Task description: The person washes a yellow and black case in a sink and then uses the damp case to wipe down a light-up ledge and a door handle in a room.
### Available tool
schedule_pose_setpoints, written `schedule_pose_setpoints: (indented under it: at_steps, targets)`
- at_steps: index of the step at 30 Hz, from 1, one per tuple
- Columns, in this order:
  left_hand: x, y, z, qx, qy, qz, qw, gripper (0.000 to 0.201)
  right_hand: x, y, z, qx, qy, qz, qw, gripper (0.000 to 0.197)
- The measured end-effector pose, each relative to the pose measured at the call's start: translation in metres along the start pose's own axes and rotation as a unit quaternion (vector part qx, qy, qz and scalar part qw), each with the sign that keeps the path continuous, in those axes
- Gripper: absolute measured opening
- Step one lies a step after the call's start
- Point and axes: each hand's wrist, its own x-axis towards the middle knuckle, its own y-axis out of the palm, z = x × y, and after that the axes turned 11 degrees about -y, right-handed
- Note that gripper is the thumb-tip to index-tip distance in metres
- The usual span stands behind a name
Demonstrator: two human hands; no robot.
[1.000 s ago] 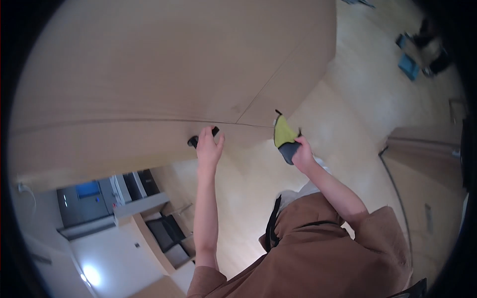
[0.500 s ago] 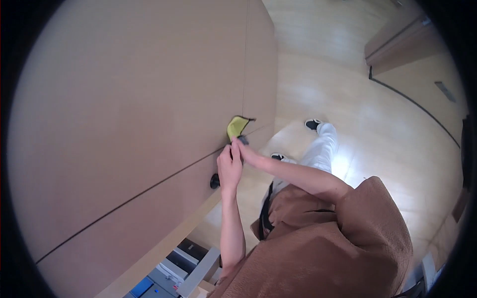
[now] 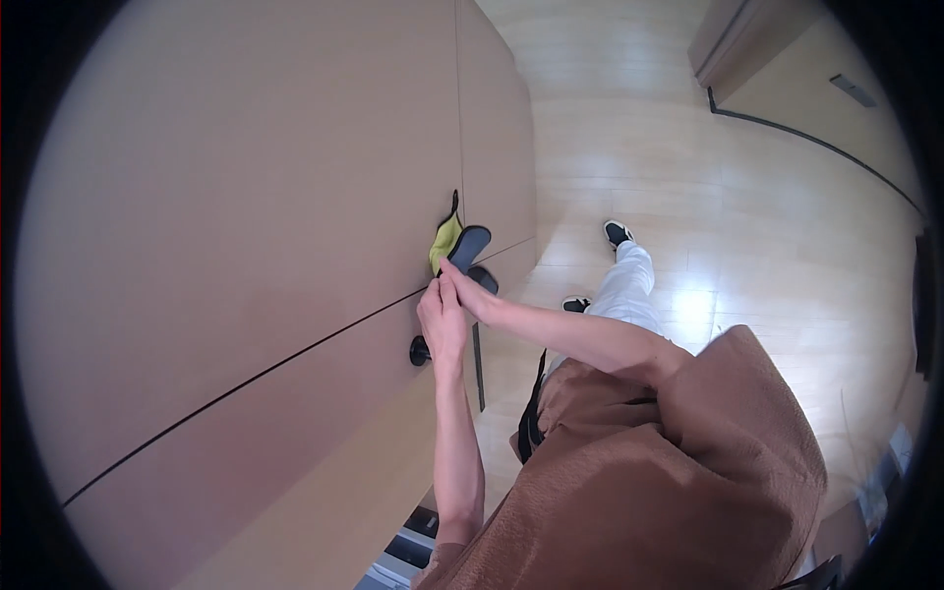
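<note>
My left hand [image 3: 442, 320] and my right hand [image 3: 472, 292] meet in front of a large beige panel. Between their fingertips is a soft cloth piece [image 3: 470, 246], yellow-green on one face and dark grey on the other, with black trim. Its rounded grey lobes spread out beyond my right hand, and a thin black-edged tip points up. Both hands have their fingers closed on its lower edge. My fingers hide part of the piece, and its exact kind does not show.
The beige panel [image 3: 256, 197] with dark seams fills the left side. A black knob [image 3: 420, 351] sits on it beside my left wrist. Pale wood floor [image 3: 610, 118] lies to the right, with another wooden panel [image 3: 816, 98] at the far right. Grey boxes [image 3: 398, 556] stand below.
The cloth piece has turned and opened out, so more of its grey side shows and its black tip points up. My hands stay together on it. The view has shifted slightly.
</note>
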Motion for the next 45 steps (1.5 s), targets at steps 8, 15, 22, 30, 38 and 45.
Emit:
schedule_pose_setpoints:
  at_steps: [8,15,22,30,38,45]
  targets:
    - [0.02,-0.075,0.008,0.007,0.013,0.031,0.999,0.044,0.058,0.041,0.015,-0.013,0.009,-0.246,0.969,0.08]
    - [0.015,-0.089,0.022,0.044,-0.014,-0.006,0.999,0.044,0.037,0.067,-0.025,0.076,-0.008,-0.112,0.991,0.065]
    - [0.003,-0.059,0.025,0.101,0.021,-0.057,0.993,0.044,0.032,0.037,-0.02,0.052,0.066,-0.079,0.993,0.087]
    - [-0.035,-0.042,0.004,0.187,-0.005,-0.097,0.978,0.029,-0.017,0.061,0.032,0.186,0.119,-0.135,0.966,0.088]
    - [-0.068,-0.078,-0.064,0.23,-0.046,-0.13,0.963,0.026,-0.044,0.082,0.087,0.238,0.14,-0.112,0.955,0.062]
    - [-0.086,-0.085,-0.077,0.234,-0.123,-0.051,0.963,0.03,0.013,-0.047,0.147,0.129,0.131,-0.234,0.955,0.071]
